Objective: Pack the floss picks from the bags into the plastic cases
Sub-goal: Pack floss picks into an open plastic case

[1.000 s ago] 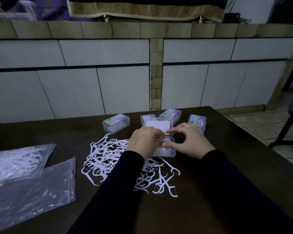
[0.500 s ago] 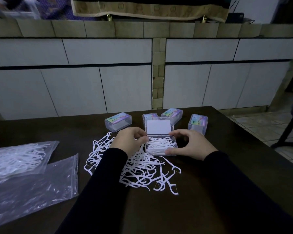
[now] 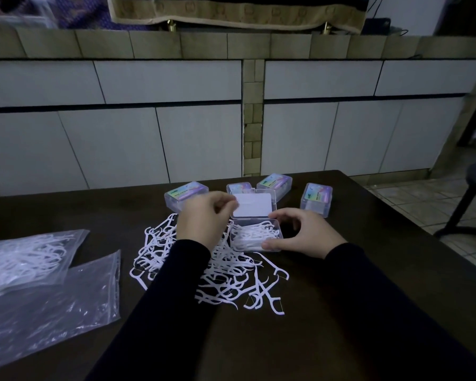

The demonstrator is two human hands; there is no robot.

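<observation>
Open plastic case (image 3: 256,235), mid-counter toward the far edge, holds white floss picks (image 3: 254,234); loose picks (image 3: 217,273) lie just before it. Right hand (image 3: 300,233) fingers grasp its near right corner; left hand (image 3: 204,215) fingers curl at the lid (image 3: 254,206), contact unclear. Picks probably light, stiff, snag-prone: pinch by handles.

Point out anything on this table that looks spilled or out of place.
A tangled heap of loose floss picks sprawls over the table beside the open case, a few strays fanning toward the near edge. Likely tipped out for packing.
</observation>
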